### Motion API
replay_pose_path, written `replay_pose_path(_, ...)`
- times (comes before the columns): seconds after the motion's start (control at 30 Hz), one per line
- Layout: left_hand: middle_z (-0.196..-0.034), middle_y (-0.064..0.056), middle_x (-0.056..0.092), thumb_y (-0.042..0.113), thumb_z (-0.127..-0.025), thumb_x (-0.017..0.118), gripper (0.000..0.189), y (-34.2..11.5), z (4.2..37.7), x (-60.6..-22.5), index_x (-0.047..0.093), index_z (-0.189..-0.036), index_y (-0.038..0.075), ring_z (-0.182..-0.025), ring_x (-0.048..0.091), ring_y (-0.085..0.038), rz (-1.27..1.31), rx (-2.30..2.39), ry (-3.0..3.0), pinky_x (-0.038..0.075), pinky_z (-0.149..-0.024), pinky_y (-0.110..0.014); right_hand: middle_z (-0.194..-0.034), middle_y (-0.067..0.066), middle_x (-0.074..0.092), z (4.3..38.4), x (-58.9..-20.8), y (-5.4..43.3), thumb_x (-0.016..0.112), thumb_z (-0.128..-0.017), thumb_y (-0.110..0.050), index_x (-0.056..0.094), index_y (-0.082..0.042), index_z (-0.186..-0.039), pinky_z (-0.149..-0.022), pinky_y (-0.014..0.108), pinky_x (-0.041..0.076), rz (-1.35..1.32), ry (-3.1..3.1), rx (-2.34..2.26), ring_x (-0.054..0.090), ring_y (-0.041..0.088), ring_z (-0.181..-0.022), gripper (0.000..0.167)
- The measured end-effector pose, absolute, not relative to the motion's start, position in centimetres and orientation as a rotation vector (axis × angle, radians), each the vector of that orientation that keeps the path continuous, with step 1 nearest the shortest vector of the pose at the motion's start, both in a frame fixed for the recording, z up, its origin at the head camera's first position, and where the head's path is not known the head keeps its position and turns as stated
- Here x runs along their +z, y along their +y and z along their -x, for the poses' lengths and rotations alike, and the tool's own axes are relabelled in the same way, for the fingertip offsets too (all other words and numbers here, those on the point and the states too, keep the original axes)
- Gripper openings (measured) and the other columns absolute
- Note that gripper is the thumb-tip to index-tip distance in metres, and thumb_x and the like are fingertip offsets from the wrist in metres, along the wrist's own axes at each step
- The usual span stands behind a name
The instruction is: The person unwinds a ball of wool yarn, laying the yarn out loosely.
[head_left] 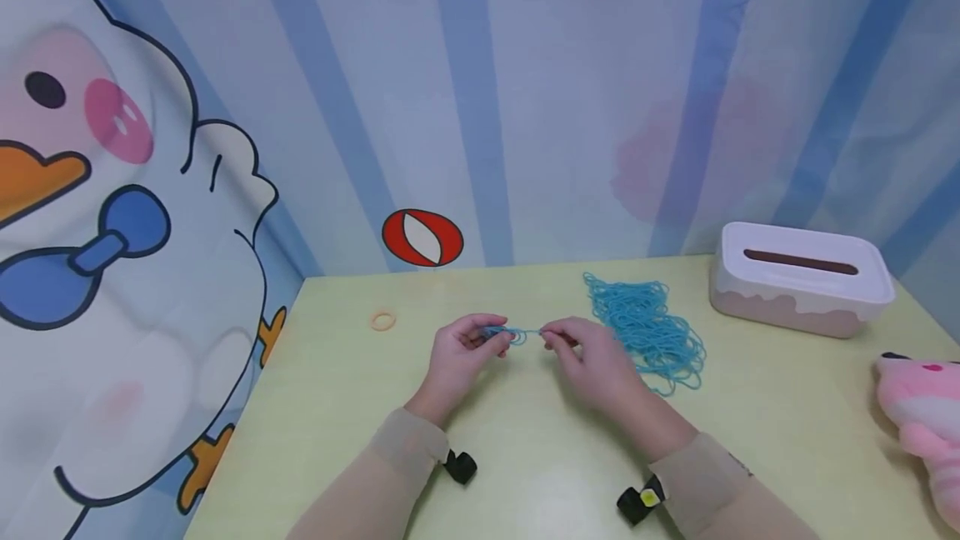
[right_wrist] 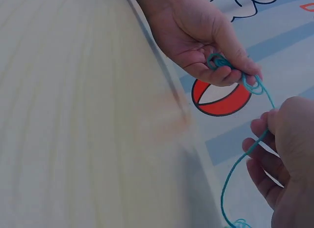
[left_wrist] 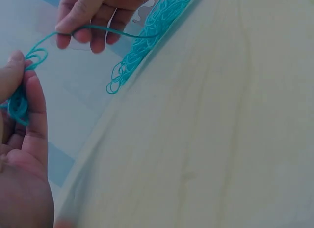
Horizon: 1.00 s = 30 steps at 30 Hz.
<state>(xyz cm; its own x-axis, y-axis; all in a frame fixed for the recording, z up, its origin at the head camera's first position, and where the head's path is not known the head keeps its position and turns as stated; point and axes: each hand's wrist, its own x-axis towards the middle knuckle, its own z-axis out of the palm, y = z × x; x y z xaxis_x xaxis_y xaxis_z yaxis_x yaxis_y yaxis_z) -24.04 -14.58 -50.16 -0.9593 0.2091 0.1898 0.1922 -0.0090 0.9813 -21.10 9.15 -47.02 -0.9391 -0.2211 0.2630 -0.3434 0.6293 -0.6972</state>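
My left hand (head_left: 463, 352) grips a small looped bundle of blue yarn (left_wrist: 18, 102) between thumb and fingers, with a few loops poking out past the fingertips. To its right, my right hand (head_left: 596, 357) pinches the same strand between thumb and index finger, and a short length spans the two hands. From the right hand the strand (right_wrist: 226, 186) runs on toward a loose, tangled heap of blue yarn (head_left: 648, 327) on the table, just behind and right of that hand. Both hands are near the middle of the table.
A pale orange ring (head_left: 382, 321) lies on the table (head_left: 345, 415) at the left. At the back right stands a pink and white tissue box (head_left: 798, 277). A pink plush toy (head_left: 926, 415) sits at the right edge. A printed curtain (head_left: 555, 107) hangs behind the table.
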Motion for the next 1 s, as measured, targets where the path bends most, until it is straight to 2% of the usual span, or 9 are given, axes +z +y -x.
replay_pose_path(0.23,-0.106,-0.003,0.083,0.007,-0.102,0.078,0.032,-14.6,24.1,-50.2,0.073,-0.13,-0.009,-0.087,0.074,-0.02,-0.427,2.164,2.218,0.067,-0.085,-0.026,-0.096,0.004,0.082,20.6,-46.1,12.7,0.069,-0.108,-0.013,0.079,-0.005,-0.115,-0.07,0.031,0.061,-0.437,-2.406,1.138,0.076,0.02,-0.088,0.014)
replay_pose_path(0.47,-0.107,-0.005,0.084,0.01,-0.105,0.076,0.024,-14.7,23.9,-50.1,0.077,-0.125,-0.003,-0.088,0.074,-0.021,-0.387,2.144,2.227,0.066,-0.086,-0.025,-0.094,0.006,0.08,19.8,-46.2,16.0,0.072,-0.102,-0.004,0.078,-0.001,-0.111,-0.077,0.008,0.05,-0.434,-2.28,1.112,0.067,0.002,-0.086,0.011)
replay_pose_path(0.6,-0.11,-0.014,0.083,0.007,-0.104,0.075,0.021,-14.5,23.6,-49.8,0.078,-0.123,-0.001,-0.089,0.074,-0.022,-0.413,2.16,2.201,0.066,-0.087,-0.025,-0.093,0.008,0.08,19.5,-46.0,17.5,0.073,-0.1,-0.002,0.079,-0.001,-0.11,-0.079,0.006,0.05,-0.42,-2.25,1.05,0.066,-0.003,-0.086,0.011)
replay_pose_path(0.73,-0.115,-0.026,0.08,0.004,-0.104,0.074,0.023,-14.4,23.4,-49.8,0.077,-0.125,-0.005,-0.087,0.073,-0.019,-0.43,2.167,2.183,0.066,-0.087,-0.024,-0.092,0.009,0.08,19.2,-45.8,18.9,0.074,-0.098,0.0,0.078,-0.001,-0.11,-0.079,0.004,0.048,-0.387,-2.226,1.034,0.06,-0.017,-0.089,0.012)
replay_pose_path(0.83,-0.116,-0.031,0.077,0.005,-0.105,0.074,0.023,-14.4,23.4,-49.7,0.076,-0.124,-0.006,-0.085,0.072,-0.014,-0.438,2.163,2.19,0.064,-0.086,-0.022,-0.092,0.009,0.081,19.0,-45.7,19.8,0.075,-0.098,-0.001,0.079,-0.002,-0.11,-0.078,0.005,0.048,-0.36,-2.218,1.021,0.054,-0.025,-0.091,0.013)
replay_pose_path(0.9,-0.113,-0.03,0.077,0.005,-0.105,0.073,0.02,-14.4,23.4,-49.7,0.075,-0.121,-0.007,-0.083,0.071,-0.013,-0.434,2.172,2.188,0.064,-0.084,-0.022,-0.092,0.009,0.081,18.9,-45.6,20.3,0.076,-0.098,-0.001,0.08,-0.003,-0.111,-0.078,0.006,0.049,-0.352,-2.219,1.007,0.052,-0.027,-0.092,0.014)
replay_pose_path(1.0,-0.105,-0.018,0.078,0.004,-0.106,0.071,0.015,-14.3,23.5,-49.7,0.074,-0.116,-0.006,-0.083,0.07,-0.012,-0.411,2.187,2.191,0.064,-0.083,-0.022,-0.092,0.009,0.081,18.8,-45.5,20.7,0.076,-0.097,-0.001,0.08,-0.002,-0.111,-0.076,0.008,0.051,-0.347,-2.23,0.99,0.052,-0.027,-0.092,0.014)
